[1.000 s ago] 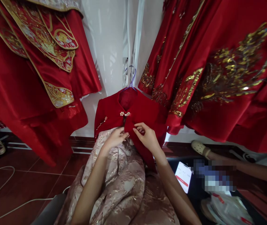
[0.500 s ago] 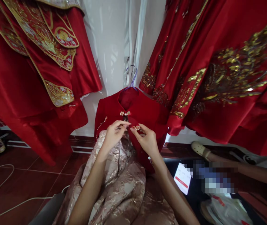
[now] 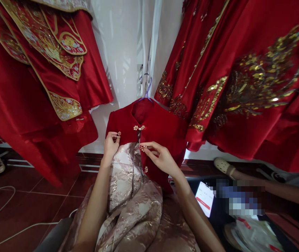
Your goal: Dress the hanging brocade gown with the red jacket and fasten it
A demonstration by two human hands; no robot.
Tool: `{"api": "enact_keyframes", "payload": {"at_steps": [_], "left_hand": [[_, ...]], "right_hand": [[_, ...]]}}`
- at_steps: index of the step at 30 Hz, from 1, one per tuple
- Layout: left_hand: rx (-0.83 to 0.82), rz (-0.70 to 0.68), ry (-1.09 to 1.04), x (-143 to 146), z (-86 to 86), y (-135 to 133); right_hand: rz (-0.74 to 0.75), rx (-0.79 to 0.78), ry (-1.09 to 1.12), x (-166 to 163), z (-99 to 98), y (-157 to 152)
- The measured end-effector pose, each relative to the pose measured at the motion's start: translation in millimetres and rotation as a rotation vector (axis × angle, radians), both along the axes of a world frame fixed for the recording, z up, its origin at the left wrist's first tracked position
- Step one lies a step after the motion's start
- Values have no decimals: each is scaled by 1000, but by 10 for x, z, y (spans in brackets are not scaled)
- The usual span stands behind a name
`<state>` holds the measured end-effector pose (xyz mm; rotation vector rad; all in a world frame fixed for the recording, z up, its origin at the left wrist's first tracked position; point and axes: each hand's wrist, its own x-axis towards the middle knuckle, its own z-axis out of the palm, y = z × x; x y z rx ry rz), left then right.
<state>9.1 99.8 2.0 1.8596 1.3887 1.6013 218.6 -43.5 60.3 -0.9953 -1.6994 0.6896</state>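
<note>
A red jacket (image 3: 162,120) hangs in front of me on a purple hanger (image 3: 147,91). Its collar clasp (image 3: 139,128), set with pearl flowers, is fastened, and below it the front parts over shiny pink-beige brocade fabric (image 3: 127,164). My left hand (image 3: 111,147) pinches the turned-back left front panel beside a pearl flower button (image 3: 119,133). On the opposite front edge my right hand (image 3: 161,156) pinches a pearl frog fastener (image 3: 142,148), its loop pointing left. Another pearl flower fastener (image 3: 146,169) sits lower on that edge.
Red embroidered garments (image 3: 68,80) hang at left, and sequined red garments (image 3: 254,80) at right. A lit phone (image 3: 204,199) lies on a dark surface at lower right, near plastic bags (image 3: 256,234). Another person's leg (image 3: 267,187) reaches in from the right. A white cable (image 3: 14,206) crosses the floor.
My left hand has moved left, away from my right hand, drawing the left panel outward. My right hand has shifted slightly left and down with the frog fastener. The lower fastener now shows.
</note>
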Motion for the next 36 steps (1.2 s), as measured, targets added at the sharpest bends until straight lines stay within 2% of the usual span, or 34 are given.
{"api": "enact_keyframes", "payload": {"at_steps": [5, 9, 14, 16, 17, 21, 28, 36], "left_hand": [[67, -18, -63, 8, 25, -55], [124, -47, -169, 22, 116, -120], [-43, -140, -335, 41, 214, -175], [-100, -157, -409, 40, 220, -162], [-122, -159, -455, 38, 218, -150], [-199, -163, -610, 28, 213, -120], [-149, -173, -513, 67, 272, -239], [-54, -140, -266, 9, 258, -243]], "right_hand": [[-5, -31, 40, 17, -34, 47], [63, -77, 145, 26, 77, 70], [125, -44, 325, -165, 292, 403], [163, -66, 259, -324, 307, 641], [151, -76, 196, -408, 292, 761], [-102, -1, -55, -676, 146, 1084], [-384, 116, -285, -813, -48, 1018], [-423, 131, -306, -806, -113, 1016]]}}
